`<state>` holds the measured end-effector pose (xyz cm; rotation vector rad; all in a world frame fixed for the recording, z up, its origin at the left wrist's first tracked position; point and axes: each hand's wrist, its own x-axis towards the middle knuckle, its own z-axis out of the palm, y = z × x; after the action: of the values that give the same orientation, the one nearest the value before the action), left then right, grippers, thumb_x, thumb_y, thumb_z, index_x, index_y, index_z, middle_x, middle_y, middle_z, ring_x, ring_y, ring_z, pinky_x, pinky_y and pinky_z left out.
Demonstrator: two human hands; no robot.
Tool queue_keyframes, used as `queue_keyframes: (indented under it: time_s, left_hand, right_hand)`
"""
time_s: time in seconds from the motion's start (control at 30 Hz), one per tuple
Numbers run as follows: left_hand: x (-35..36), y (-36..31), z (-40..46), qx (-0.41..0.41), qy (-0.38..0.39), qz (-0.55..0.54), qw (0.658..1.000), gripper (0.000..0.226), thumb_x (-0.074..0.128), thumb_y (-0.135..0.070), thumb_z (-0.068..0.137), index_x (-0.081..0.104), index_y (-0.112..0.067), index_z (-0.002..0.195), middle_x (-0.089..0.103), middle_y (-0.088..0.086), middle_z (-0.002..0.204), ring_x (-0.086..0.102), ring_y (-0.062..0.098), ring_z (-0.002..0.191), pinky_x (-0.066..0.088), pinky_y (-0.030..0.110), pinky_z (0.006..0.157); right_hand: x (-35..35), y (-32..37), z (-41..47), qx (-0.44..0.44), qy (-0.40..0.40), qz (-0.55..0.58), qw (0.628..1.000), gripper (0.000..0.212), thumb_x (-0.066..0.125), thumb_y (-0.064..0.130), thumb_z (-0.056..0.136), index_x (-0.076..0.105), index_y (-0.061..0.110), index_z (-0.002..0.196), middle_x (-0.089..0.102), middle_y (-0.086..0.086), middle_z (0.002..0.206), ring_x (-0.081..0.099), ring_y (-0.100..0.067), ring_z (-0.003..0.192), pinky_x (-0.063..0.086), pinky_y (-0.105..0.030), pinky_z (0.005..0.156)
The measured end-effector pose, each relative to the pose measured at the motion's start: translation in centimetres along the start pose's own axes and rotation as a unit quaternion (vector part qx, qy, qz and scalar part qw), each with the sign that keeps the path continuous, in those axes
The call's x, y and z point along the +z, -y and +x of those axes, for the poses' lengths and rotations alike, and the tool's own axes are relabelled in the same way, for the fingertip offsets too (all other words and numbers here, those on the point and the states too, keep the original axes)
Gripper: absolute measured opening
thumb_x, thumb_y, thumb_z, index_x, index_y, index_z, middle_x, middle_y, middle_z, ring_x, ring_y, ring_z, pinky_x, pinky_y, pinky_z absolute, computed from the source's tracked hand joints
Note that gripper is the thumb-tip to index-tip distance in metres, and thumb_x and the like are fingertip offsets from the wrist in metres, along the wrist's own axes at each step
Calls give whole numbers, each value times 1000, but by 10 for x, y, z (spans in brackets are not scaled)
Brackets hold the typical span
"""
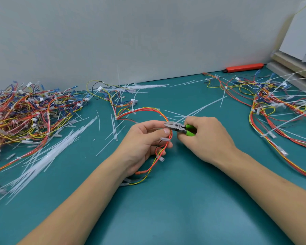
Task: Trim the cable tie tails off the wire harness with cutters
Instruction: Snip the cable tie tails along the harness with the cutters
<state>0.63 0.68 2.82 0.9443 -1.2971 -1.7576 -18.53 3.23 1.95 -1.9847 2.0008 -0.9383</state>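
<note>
**A:** What are the fingers doing?

**B:** The left hand [145, 138] has its thumb and fingers curled round a red and yellow wire harness [163, 138], pinching it up off the worktop [166, 200]. The right hand [205, 137] is wrapped round the green handles of the cutters [179, 127]. Their metal nose points left, right beside the left thumb tip, where a white cable tie tail [200, 108] runs up and to the right. I cannot tell whether the blades are apart.

**A:** So what might go wrong?

**B:** The blades sit very close to the thumb and wires. A bite placed too deep could, I think, nick the insulation or the skin. The freed tail may also spring away.

**A:** And around them?

**B:** Loose cut tails [48, 156] lie to the left, before a tangled pile of harnesses [25, 115]. More harnesses with long tails [279, 103] sit at right.
</note>
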Motion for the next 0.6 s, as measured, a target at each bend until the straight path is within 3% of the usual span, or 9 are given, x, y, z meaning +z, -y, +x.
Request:
queue_keyframes:
  time_s: [0.1,0.17,0.3,0.47,0.6]
  left_hand:
    - [1,0,0,0,-5,-1,1000,13,70,-5,89,73,-10,101,69,9,83,67,22,62,48,24,43]
    - [1,0,1,-2,-8,2,1000,14,71,-5,89,72,-9,102,69,10,83,67,22,62,48,25,43]
    - [1,0,1,-2,-12,8,1000,15,72,-7,88,73,-9,103,68,11,82,65,23,62,48,25,43]
    - [1,0,1,1,-6,9,1000,12,73,-8,87,78,-20,90,69,11,83,66,22,62,48,25,43]
    - [2,-1,1,1,-6,4,1000,13,74,-9,86,78,-22,86,69,11,83,66,23,62,49,26,44]
  right_hand:
    - [-1,1,2,3,5,-11,1000,12,64,41,80,64,31,86,63,11,87,54,-16,95,40,-47,99]
    - [-3,2,1,13,24,2,1000,22,63,43,81,67,36,101,65,14,102,51,-16,108,36,-54,109]
    - [-5,2,1,5,13,28,1000,22,67,38,81,66,36,103,61,20,91,52,-15,103,41,-54,106]
    - [-3,1,2,-1,0,29,1000,12,66,37,78,59,29,82,55,11,64,50,-11,78,46,-47,93]
    - [-3,1,2,-5,-8,24,1000,15,68,35,79,56,27,76,56,10,64,50,-16,78,42,-39,82]
